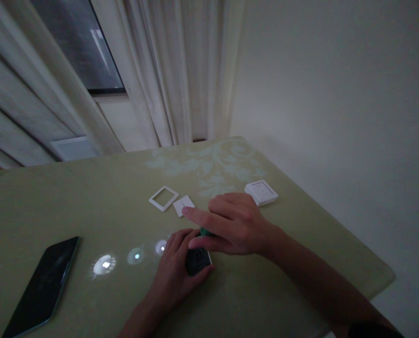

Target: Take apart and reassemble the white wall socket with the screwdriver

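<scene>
My left hand (176, 270) grips a small dark square part (197, 260) with a white edge, pressed onto the green table (89, 202). My right hand (230, 223) sits right above it, fingers closed round a small green-handled tool (205, 232), forefinger stretched out to the left. Just beyond the hands lie a white square frame (163, 198) and a small white plate (183, 205). A white wall socket (261, 192) rests to the right of my right hand.
A dark phone (42, 286) lies face up at the near left. Three bright light spots (135, 256) reflect off the tabletop. Curtains (174, 70) and a window hang behind the table; a plain wall runs along its right edge.
</scene>
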Demonstrator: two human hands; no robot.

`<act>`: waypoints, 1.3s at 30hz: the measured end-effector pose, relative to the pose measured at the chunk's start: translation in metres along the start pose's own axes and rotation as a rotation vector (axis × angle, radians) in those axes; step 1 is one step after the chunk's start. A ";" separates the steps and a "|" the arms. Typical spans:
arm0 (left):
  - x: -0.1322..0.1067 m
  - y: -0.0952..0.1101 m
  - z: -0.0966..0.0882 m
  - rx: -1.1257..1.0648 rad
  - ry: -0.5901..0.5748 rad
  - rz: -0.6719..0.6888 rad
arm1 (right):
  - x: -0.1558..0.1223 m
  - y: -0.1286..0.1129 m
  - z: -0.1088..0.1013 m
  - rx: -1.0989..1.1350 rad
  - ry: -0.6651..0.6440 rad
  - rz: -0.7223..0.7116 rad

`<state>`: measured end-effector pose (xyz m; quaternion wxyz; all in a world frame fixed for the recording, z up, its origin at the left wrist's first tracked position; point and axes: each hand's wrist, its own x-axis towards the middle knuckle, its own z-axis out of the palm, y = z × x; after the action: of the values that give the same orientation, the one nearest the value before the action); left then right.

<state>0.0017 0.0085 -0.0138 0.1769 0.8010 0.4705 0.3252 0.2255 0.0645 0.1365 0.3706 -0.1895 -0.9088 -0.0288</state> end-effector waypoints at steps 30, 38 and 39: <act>0.000 0.001 -0.002 -0.028 -0.023 -0.009 | -0.001 -0.004 0.003 0.091 -0.068 0.100; 0.000 0.001 -0.001 -0.013 0.013 0.010 | -0.001 -0.003 0.001 0.188 -0.096 0.086; 0.000 0.001 -0.001 -0.014 0.011 0.010 | -0.001 -0.003 0.001 0.149 -0.085 0.086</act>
<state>0.0016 0.0081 -0.0120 0.1781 0.8004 0.4651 0.3336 0.2246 0.0617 0.1356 0.3459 -0.2011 -0.9143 0.0629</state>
